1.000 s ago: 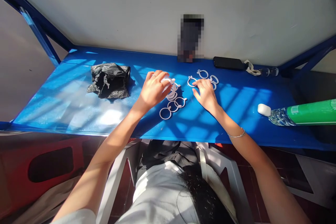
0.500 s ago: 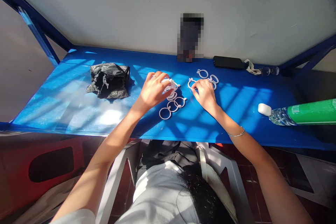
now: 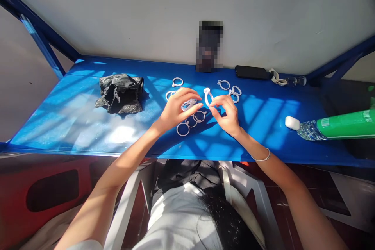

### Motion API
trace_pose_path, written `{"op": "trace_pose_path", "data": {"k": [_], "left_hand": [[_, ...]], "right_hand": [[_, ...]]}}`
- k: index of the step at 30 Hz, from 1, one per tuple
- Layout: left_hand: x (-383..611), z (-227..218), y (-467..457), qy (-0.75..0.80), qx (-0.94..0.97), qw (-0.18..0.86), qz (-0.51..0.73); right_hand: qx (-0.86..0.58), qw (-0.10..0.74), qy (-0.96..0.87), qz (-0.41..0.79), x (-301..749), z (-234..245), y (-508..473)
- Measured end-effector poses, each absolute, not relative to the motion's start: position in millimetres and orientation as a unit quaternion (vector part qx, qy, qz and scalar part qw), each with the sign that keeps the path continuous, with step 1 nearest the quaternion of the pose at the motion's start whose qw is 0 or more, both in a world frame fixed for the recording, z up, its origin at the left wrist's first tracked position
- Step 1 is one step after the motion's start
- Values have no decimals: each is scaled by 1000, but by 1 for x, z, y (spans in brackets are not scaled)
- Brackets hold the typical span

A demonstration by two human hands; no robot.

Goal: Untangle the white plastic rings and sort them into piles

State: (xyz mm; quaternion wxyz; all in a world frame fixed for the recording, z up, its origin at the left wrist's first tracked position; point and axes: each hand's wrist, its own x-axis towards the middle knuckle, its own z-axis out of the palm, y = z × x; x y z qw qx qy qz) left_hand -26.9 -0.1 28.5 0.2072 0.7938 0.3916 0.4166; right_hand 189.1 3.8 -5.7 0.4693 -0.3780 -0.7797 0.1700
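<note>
My right hand (image 3: 227,113) pinches a white plastic curtain ring (image 3: 207,90) between thumb and fingertips, holding it tilted up with its small eyelet at the top. Facing it, my left hand (image 3: 175,108) hovers over a loose pile of similar rings, thumb and fingers apart, nothing visible between them. In front of the left hand lie overlapping rings (image 3: 183,129), and a single ring (image 3: 177,82) rests behind it. Part of the pile is hidden under that hand. Beyond my right hand sits a small group of rings (image 3: 236,90).
A crumpled black plastic bag (image 3: 120,93) stands at the left of the blue table (image 3: 73,125). Along the back are a pixelated upright object (image 3: 208,47), a black phone (image 3: 250,72) and glasses (image 3: 295,81). A green-labelled bottle (image 3: 345,125) lies at the right.
My right hand has shifted slightly left and raised a curtain ring from the table. My left hand has drawn back a little and spread its fingers, uncovering rings behind it.
</note>
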Motion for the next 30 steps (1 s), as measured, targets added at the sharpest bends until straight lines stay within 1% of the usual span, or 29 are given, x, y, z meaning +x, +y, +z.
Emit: {"op": "trace_pose_path", "data": {"k": [7,10,13,17,19,21,24,30], "left_hand": [[-11,23,-8,343,729,421,417],[-10,22,-8,325,694,476,431],[-9,22,-8,319,674,494,446],[-7,19,-9,327,671,498,442],[-5,16,-10,334,677,499,426],[-4,15,-11,339,683,499,413],[-3,12,-12,342,688,495,406],[-2,11,-14,341,693,483,413]], "right_hand": [[-367,459,-784,197,182,-5,-10],[-354,467,-781,214,181,-4,-13],[-349,484,-756,268,180,-4,-15],[-393,521,-643,400,181,-6,-13],[-391,509,-606,469,182,-5,-10],[-378,478,-598,520,183,-4,-7],[-374,451,-596,549,182,-3,-5],[-354,472,-567,576,181,1,-9]]}}
